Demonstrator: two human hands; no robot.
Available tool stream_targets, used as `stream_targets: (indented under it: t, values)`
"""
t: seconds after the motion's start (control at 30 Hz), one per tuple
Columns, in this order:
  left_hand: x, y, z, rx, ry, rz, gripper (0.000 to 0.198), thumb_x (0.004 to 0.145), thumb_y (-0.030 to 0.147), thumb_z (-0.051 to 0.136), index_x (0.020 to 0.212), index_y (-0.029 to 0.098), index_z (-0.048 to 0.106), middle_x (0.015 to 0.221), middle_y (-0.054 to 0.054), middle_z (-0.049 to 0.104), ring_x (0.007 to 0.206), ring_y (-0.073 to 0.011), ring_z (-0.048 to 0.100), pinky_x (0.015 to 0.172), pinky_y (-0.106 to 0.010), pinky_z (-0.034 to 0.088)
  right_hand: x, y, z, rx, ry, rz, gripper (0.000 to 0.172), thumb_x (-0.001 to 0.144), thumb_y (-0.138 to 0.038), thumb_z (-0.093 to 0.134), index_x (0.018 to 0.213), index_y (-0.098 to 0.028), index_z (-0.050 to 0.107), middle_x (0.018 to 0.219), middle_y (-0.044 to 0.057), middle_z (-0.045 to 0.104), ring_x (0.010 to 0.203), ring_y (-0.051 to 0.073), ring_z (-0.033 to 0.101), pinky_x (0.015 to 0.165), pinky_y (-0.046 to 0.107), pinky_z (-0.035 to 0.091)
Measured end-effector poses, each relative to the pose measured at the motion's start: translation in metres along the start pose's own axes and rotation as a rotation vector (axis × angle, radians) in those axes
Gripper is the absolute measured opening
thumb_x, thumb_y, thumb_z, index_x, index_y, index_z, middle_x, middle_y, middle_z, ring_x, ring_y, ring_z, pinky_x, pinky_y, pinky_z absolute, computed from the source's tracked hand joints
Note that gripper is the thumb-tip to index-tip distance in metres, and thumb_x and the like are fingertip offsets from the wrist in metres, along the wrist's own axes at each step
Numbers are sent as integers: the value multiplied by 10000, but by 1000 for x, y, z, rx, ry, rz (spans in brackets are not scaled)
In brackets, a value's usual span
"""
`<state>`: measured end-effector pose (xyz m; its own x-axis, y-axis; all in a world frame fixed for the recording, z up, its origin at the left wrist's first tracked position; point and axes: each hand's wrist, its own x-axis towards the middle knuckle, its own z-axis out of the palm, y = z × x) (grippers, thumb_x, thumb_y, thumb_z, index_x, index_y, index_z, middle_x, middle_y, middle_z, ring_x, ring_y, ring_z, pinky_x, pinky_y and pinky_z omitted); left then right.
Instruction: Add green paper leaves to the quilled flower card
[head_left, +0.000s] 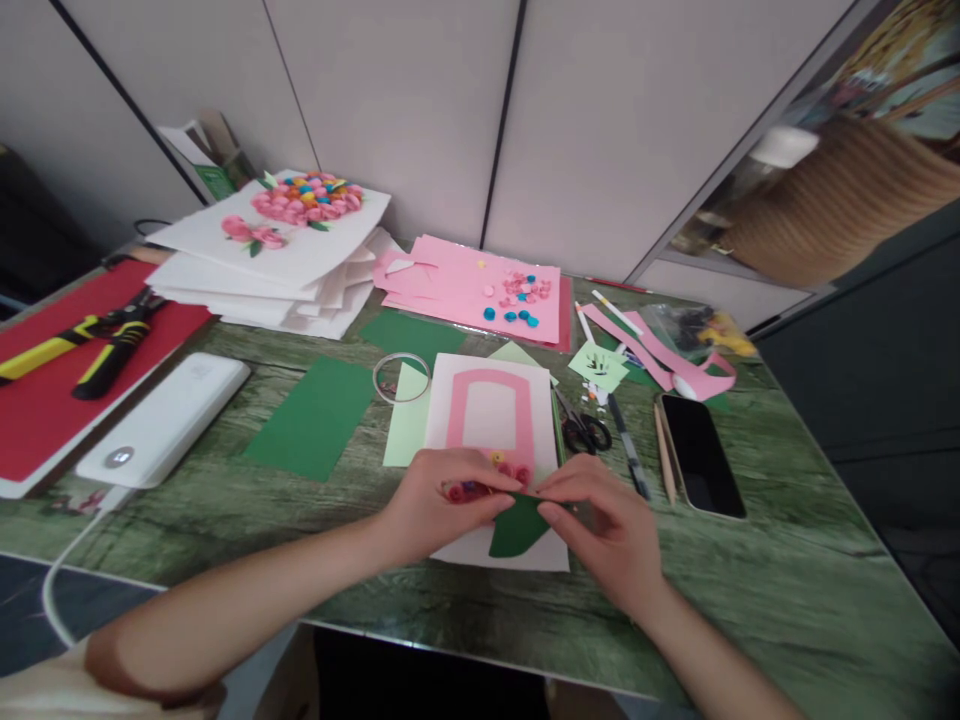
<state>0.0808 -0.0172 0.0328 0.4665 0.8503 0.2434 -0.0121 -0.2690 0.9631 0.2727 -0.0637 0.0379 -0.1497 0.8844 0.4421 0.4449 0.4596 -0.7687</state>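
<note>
A white card (487,400) with a pink arch frame lies in front of me on the green table. Small rolled paper coils (469,489) in red and pink sit at its lower part. My left hand (442,500) rests over the coils, its fingers curled onto them. My right hand (600,530) pinches a dark green paper leaf (517,528) at its upper edge, right beside the left fingertips. Both hands meet above the card's lower half.
Black scissors (585,430), a pen (626,450), a wooden stick (664,455) and a black phone (701,455) lie to the right. A green sheet (311,415), tape ring (401,378), white power bank (165,420) and pliers (97,345) on a red board lie left. Pink sheets (472,285) and stacked white cards (277,250) sit behind.
</note>
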Motion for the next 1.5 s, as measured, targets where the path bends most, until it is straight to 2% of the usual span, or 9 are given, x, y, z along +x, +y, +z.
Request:
stream_targets:
  t: [0.2, 1.0, 1.13, 1.5]
  values:
    - [0, -2, -1, 39, 42, 35, 62, 687, 175, 728, 744, 151, 722, 678, -50, 700, 580, -120, 613, 543, -214, 511, -2, -2, -2, -1, 12, -28, 126, 762, -95, 658, 811, -210, 641, 758, 19, 674, 725, 171, 598, 709, 366, 434]
    - [-2, -2, -1, 1, 14, 81, 40, 700, 130, 719, 738, 141, 717, 680, -62, 705, 602, -119, 620, 577, -219, 504, -1, -5, -4, -44, -8, -50, 112, 785, -112, 634, 834, -211, 646, 779, 24, 671, 740, 173, 598, 714, 367, 439]
    - [-2, -3, -3, 11, 57, 39, 35, 713, 166, 716, 732, 138, 705, 673, -56, 684, 593, -117, 608, 555, -216, 498, -2, -4, -3, -86, 46, -33, 122, 775, -138, 651, 861, -223, 637, 765, 14, 677, 734, 179, 604, 716, 369, 433]
    - [-1, -6, -6, -11, 38, 114, 43, 728, 152, 706, 770, 158, 702, 729, -66, 692, 690, -149, 637, 636, -275, 526, -4, -1, -5, -74, 125, -42, 135, 761, -134, 651, 842, -241, 634, 772, 22, 668, 727, 193, 599, 697, 384, 437]
